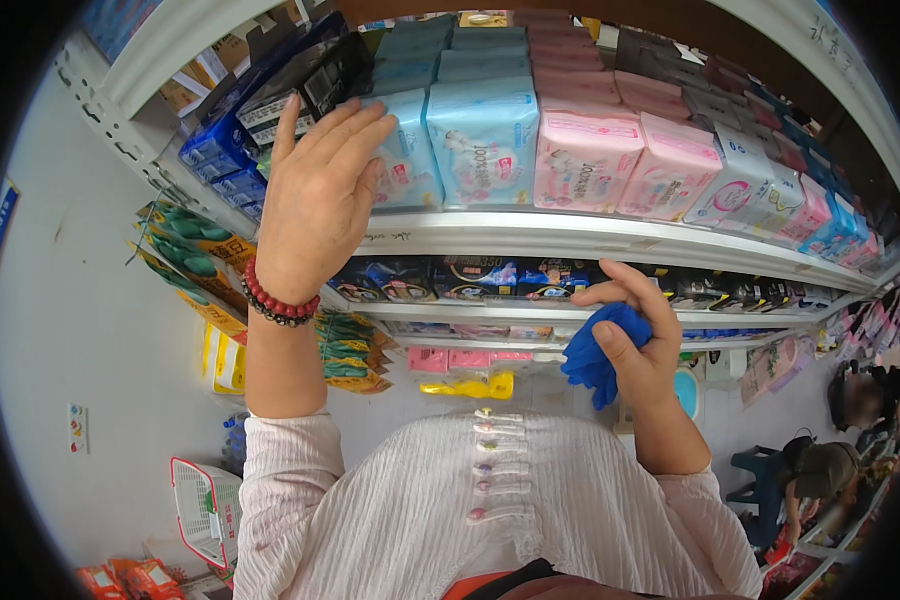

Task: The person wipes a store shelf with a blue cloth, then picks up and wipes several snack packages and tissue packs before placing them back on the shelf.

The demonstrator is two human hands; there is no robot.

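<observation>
My left hand (317, 193), with a beaded bracelet at the wrist, reaches up to the top shelf, its back towards me. Its outstretched fingers lie over the left light-blue soft pack (409, 154) and close by a tilted black pack (311, 86); firm contact with either is hard to make out. More light-blue packs (484, 142) stand in a row beside it. In front of the lower shelves, my right hand (649, 337) holds a crumpled blue cloth (604, 349) between thumb and palm, with the index finger raised.
Pink packs (589, 161) continue rightward along the white shelf edge (487, 221); dark packs (472, 277) fill the shelf below. Snack bags (210, 251) hang at the left. A white basket (199, 510) sits low left. At right, a person (821, 469) bends near a stool (750, 472).
</observation>
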